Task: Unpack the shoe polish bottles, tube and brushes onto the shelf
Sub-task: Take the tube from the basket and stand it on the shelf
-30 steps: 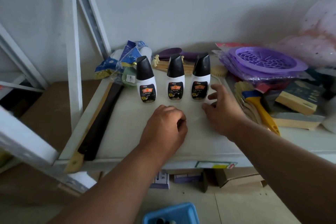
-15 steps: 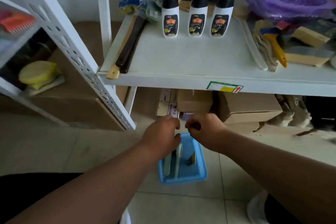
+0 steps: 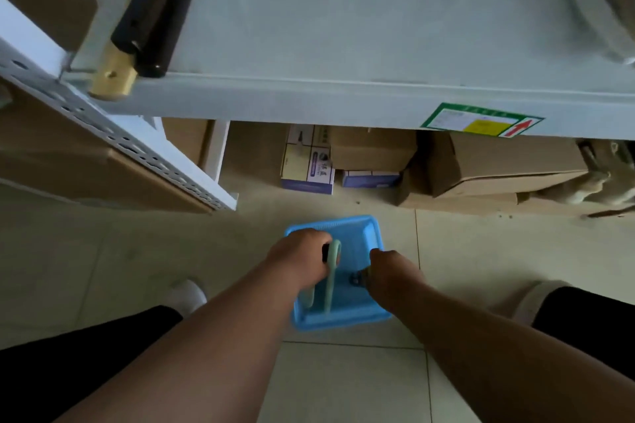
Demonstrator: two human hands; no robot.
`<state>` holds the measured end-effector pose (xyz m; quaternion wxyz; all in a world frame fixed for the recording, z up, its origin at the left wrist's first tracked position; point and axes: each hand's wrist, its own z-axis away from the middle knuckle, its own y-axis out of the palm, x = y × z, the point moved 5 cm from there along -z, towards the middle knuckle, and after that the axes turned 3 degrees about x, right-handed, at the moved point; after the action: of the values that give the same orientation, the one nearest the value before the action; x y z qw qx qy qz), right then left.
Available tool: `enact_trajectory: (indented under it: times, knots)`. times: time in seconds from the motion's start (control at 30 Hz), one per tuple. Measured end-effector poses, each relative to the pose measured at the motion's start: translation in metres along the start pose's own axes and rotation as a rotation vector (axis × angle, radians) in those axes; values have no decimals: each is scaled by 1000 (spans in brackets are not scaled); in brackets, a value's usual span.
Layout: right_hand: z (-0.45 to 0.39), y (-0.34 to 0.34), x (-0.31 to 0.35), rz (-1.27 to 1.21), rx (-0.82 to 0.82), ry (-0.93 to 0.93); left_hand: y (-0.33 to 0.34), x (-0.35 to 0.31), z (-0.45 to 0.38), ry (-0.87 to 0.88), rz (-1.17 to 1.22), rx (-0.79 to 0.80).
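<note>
Presently, both hands are down inside the blue basket (image 3: 372, 229) standing on the tiled floor (image 3: 137, 268). The left hand (image 3: 302, 259) has its grip closed around the top of a pale green brush handle (image 3: 332, 276), which stands upright in the basket; a dark item shows between its fingers, too hidden to identify. A second pale green piece (image 3: 311, 297) sits just below that grip, mostly covered by the forearm. The right hand (image 3: 390, 273) has its grip curled over a small dark object (image 3: 357, 279) at the basket's right side; whether it is actually clasped cannot be told. Well above both grips, the white shelf (image 3: 343, 27) carries dark handles (image 3: 151, 21) at its left edge. Cardboard boxes (image 3: 498, 165) sit beneath the shelf, beyond the basket.
</note>
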<state>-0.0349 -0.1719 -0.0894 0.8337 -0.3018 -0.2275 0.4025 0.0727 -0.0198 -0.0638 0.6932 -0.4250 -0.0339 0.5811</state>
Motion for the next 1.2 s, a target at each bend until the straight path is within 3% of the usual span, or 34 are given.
enact_trajectory:
  times: [0.13, 0.33, 0.6, 0.87, 0.97, 1.2]
  knots:
    - [-12, -2, -2, 20, 5, 9, 1, 7, -9, -30, 33, 36]
    - [15, -57, 25, -9, -33, -166, -14, 9, 9, -8, 152, -13]
    - [137, -163, 68, -29, -299, -474, -91, -38, 95, 168, 120, -53]
    - [256, -268, 65, -709, -579, -646, -174, -110, 198, 477, 457, -131]
    - [277, -289, 61, -852, -630, -703, -192, -123, 216, 563, 586, -211]
    - [274, -319, 61, -1026, -597, -806, -222, -146, 220, 661, 586, -366]
